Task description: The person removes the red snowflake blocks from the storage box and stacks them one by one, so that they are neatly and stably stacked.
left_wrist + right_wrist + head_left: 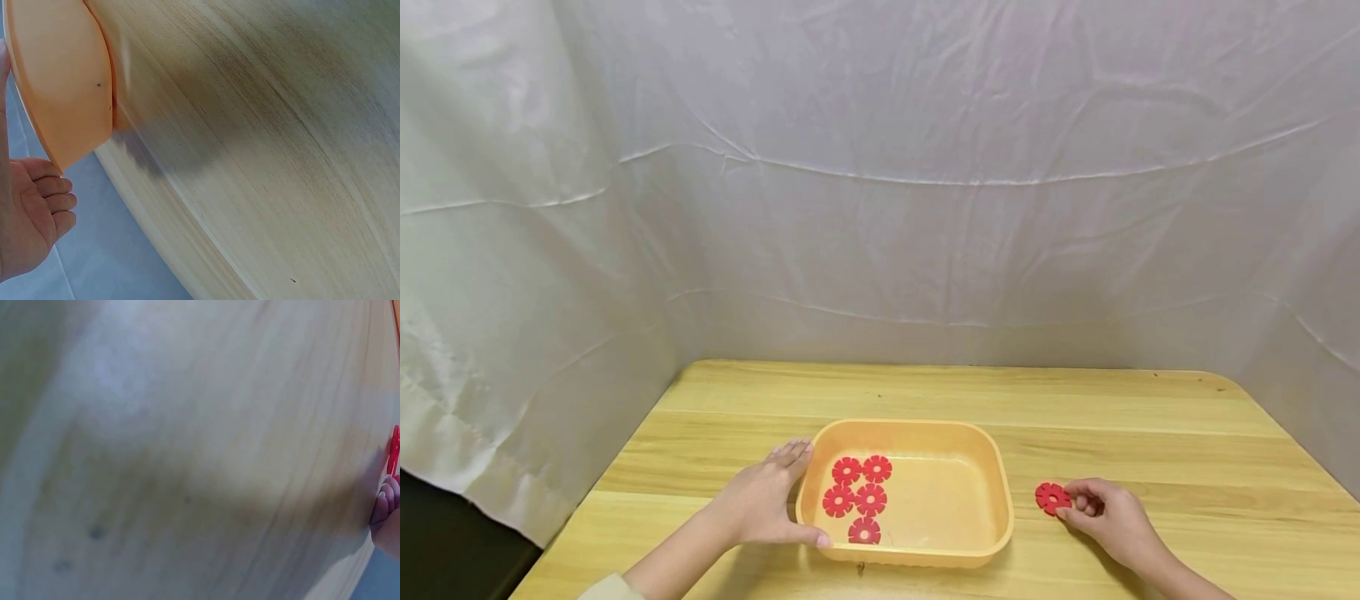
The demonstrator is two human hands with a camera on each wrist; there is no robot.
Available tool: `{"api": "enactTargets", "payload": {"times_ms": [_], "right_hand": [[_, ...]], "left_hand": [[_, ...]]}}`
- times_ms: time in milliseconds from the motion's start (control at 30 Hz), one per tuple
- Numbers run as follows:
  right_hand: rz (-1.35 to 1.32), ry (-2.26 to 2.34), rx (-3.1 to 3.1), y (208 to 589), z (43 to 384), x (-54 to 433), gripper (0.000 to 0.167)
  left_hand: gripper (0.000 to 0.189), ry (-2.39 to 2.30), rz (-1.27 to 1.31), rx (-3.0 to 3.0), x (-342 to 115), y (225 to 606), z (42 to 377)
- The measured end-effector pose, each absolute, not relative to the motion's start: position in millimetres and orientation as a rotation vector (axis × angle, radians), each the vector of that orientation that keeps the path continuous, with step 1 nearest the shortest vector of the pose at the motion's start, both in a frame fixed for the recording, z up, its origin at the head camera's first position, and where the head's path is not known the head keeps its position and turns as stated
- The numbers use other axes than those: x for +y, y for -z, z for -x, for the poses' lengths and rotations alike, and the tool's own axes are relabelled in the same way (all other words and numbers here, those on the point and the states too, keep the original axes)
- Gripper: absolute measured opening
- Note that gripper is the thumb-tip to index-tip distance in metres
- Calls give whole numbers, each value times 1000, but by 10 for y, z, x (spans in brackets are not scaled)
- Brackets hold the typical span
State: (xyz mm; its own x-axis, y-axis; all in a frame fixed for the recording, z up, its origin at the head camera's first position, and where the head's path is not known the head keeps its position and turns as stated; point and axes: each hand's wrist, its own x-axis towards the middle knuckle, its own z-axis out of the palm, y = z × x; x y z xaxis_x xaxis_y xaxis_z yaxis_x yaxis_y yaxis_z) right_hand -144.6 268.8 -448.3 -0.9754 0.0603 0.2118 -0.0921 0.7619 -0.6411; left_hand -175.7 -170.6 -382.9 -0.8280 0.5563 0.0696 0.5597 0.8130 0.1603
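My left hand (767, 497) grips the left end of a shallow orange plastic tray (936, 557), thumb at the near rim and fingers along the left side. In the left wrist view, fingers (57, 201) are curled by the edge of the tray (69, 81). Several red notched interlocking discs (870, 500) lie flat on the tray's left half. Right of the tray, my right hand (1108, 518) pinches another red interlocking disc (1051, 498) between thumb and fingers, close over the table. The right wrist view catches only a sliver of that disc (393, 450) at its right edge.
The wooden table (1150, 417) has rounded far corners and carries the tray near its front. Pale cloth (925, 250) hangs behind it and along both sides. A dark area (452, 542) shows beyond the table's left edge.
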Motion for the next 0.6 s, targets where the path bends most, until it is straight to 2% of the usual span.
{"api": "enactTargets", "payload": {"times_ms": [600], "right_hand": [[-51,-1006,-2759,4466,1445,2693,25]], "left_hand": [[114,295,921,-2981,-1684,3780,1736]]}}
